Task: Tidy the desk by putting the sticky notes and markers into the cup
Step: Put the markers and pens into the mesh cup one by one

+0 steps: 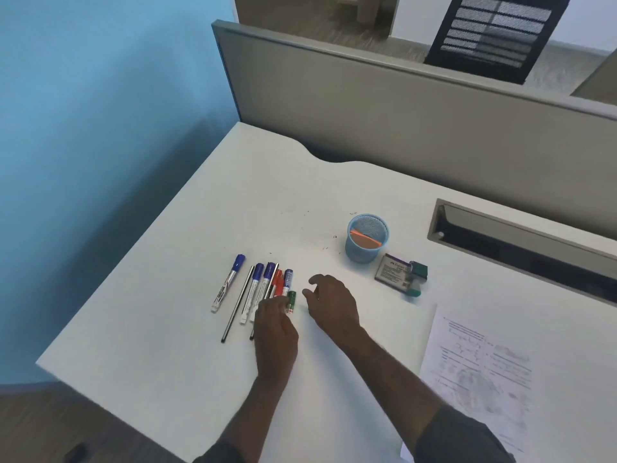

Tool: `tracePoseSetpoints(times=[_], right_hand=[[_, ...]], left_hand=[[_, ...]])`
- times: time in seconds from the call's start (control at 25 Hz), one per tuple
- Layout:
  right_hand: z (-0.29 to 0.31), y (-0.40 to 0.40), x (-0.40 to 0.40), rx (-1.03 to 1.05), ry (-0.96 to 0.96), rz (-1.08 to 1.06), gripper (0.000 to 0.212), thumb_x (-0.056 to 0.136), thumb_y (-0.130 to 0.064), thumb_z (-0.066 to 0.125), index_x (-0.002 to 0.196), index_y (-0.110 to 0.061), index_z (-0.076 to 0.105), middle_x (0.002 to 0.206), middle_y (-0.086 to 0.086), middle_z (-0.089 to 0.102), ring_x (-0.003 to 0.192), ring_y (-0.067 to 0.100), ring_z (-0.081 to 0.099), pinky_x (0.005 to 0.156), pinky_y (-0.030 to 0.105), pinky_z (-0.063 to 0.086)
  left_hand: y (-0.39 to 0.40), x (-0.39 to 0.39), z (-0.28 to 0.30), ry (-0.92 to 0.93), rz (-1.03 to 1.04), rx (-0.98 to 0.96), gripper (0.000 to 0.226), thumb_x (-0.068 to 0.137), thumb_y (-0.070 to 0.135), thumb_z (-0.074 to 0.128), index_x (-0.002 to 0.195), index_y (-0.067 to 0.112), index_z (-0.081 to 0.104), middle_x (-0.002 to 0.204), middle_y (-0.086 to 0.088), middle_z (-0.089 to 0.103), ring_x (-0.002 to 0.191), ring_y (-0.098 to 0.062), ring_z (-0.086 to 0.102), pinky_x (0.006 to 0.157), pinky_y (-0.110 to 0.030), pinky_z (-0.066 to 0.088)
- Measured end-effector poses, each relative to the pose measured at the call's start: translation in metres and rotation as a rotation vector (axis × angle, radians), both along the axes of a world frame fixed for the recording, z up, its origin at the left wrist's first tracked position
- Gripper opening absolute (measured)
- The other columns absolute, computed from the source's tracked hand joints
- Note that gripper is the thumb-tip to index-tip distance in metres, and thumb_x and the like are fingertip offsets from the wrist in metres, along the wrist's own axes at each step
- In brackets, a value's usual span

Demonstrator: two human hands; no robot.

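Nearest the desk's front edge, the left hand [275, 332] lies over the near ends of the bunched markers [267, 289], fingertips curled down by the green-capped marker [291, 301]; whether it has actually pinched one I cannot tell. The right hand [330, 307] hovers just beside the bunch, fingers spread and holding nothing. Because the markers lie touching side by side, a sweep at one could roll its neighbours, or drag the thin black pen [237, 304] toward the edge. Farther off, the blue mesh cup [368, 238] stands upright with the orange sticky notes [365, 241] already inside; it looks light, so a marker dropped in carelessly might tip it. A printed sheet [477, 369] and a small box [394, 270] lie to the right on the white desk [167, 345]. Beyond stand a grey partition [367, 105] and a blue wall [83, 128].
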State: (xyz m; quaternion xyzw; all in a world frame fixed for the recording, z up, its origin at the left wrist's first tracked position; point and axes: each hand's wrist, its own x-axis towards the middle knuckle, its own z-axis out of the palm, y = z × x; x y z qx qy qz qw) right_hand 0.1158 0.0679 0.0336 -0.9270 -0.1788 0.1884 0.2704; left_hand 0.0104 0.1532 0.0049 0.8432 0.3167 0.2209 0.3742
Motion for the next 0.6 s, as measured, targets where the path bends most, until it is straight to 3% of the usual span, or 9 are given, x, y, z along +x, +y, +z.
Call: tracePoseSetpoints(times=[0.12, 0.32, 0.6], right_hand=[[-0.015, 0.013, -0.034, 0.015, 0.116, -0.002, 0.043, 0.095, -0.042, 0.054, 0.133, -0.022, 0.052, 0.125, 0.0, 0.059, 0.116, 0.02, 0.055, 0.092, 0.03, 0.043], [-0.016, 0.029, -0.054, 0.074, 0.172, -0.025, 0.043, 0.089, -0.038, 0.06, 0.128, -0.027, 0.045, 0.107, 0.001, 0.056, 0.097, 0.02, 0.06, 0.07, 0.026, 0.038], [-0.016, 0.026, -0.054, 0.001, 0.179, -0.052, 0.042, 0.091, -0.022, 0.056, 0.13, -0.018, 0.042, 0.116, 0.007, 0.054, 0.102, 0.026, 0.06, 0.077, 0.029, 0.045]], left_hand=[[0.017, -0.008, 0.005, 0.003, 0.041, -0.038, 0.02, 0.096, -0.001, 0.051, 0.108, 0.011, 0.063, 0.104, -0.003, 0.064, 0.099, -0.019, 0.061, 0.087, -0.029, 0.051], [0.025, -0.014, 0.01, 0.005, 0.048, -0.056, 0.022, 0.094, -0.006, 0.052, 0.107, 0.008, 0.064, 0.104, -0.005, 0.065, 0.1, -0.019, 0.061, 0.087, -0.028, 0.05], [0.018, -0.014, 0.01, 0.036, 0.012, -0.061, 0.018, 0.095, 0.001, 0.059, 0.111, 0.008, 0.063, 0.106, -0.004, 0.065, 0.099, -0.02, 0.062, 0.083, -0.031, 0.054]])
